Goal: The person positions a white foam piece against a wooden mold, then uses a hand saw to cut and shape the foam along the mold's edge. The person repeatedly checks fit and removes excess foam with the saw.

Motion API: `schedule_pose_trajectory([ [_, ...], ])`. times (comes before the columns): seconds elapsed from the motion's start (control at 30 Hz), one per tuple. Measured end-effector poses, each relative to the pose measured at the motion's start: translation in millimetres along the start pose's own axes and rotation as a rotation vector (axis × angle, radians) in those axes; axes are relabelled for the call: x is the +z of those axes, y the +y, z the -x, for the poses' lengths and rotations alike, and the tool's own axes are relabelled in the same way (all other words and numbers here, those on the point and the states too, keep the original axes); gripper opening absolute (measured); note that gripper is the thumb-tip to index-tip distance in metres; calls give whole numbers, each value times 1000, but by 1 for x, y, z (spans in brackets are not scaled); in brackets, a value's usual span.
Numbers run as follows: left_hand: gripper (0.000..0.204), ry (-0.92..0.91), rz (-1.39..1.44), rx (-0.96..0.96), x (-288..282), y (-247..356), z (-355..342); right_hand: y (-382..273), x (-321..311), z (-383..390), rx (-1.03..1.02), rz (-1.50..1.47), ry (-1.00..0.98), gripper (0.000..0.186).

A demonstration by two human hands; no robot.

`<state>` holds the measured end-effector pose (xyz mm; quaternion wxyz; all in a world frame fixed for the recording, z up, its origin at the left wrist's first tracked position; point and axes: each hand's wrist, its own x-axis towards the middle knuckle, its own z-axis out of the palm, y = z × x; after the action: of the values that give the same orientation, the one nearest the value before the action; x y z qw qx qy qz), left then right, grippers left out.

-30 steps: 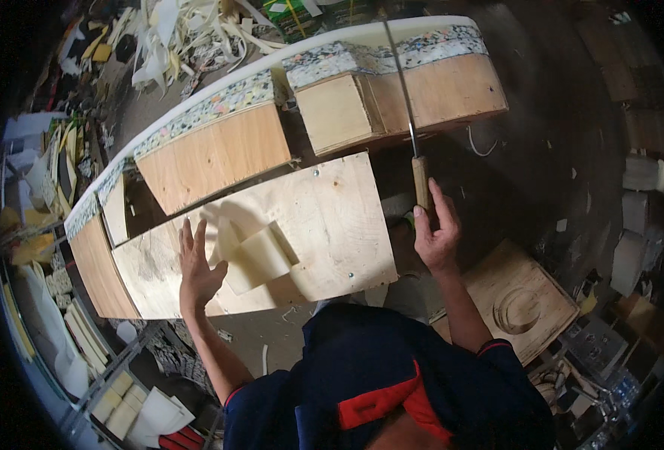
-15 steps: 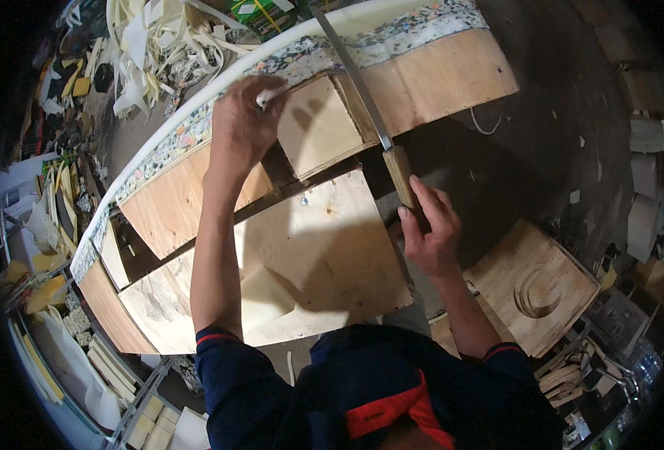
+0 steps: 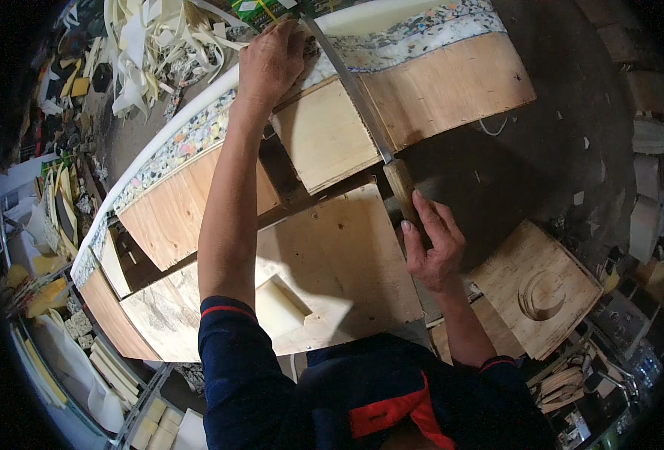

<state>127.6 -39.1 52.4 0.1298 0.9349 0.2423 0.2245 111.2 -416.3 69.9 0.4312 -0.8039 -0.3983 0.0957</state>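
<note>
My right hand (image 3: pixel 435 244) is closed around the wooden handle of a long knife (image 3: pixel 354 91). Its narrow blade slants up and to the left across a plywood frame (image 3: pixel 444 86) and the foam on the frame's far side. Speckled multicoloured foam (image 3: pixel 189 146) follows the curved edge, with a smooth white foam layer (image 3: pixel 168 127) outside it. My left hand (image 3: pixel 269 64) is over the far foam edge, right beside the blade's tip. Its fingers are curled, and whatever they grip is hidden beneath them.
Pale foam offcuts (image 3: pixel 159 49) are heaped beyond the frame, beside a green package (image 3: pixel 257 9). A plywood piece with a round cutout (image 3: pixel 538 296) lies at the right. A pale foam block (image 3: pixel 279 311) shows in the near panel. Stacked materials line the left and right sides.
My left hand has moved up and to the right along the foam edge, closer to the blade's tip. The white piece that showed at its fingers is out of sight. My right hand keeps the knife.
</note>
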Motion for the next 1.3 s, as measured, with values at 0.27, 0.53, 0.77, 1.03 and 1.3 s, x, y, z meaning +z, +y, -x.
schedule_pose_trajectory([
  [0.27, 29, -12, 63, -31, 3, -2, 6, 4, -7, -8, 45, -101, 4, 45],
  [0.53, 31, 73, -117, -6, 7, 5, 10, -4, -7, -4, 23, 1, -10, 46],
  [0.77, 30, 33, -177, -86, 5, 12, 10, -9, 2, 1, 23, -7, -24, 51],
  [1.03, 31, 25, -149, -90, 7, 9, 10, -10, 4, 2, 20, -14, -9, 53],
  [1.3, 31, 29, -131, -80, 7, 8, 8, -13, 5, -2, 39, -17, -17, 53],
])
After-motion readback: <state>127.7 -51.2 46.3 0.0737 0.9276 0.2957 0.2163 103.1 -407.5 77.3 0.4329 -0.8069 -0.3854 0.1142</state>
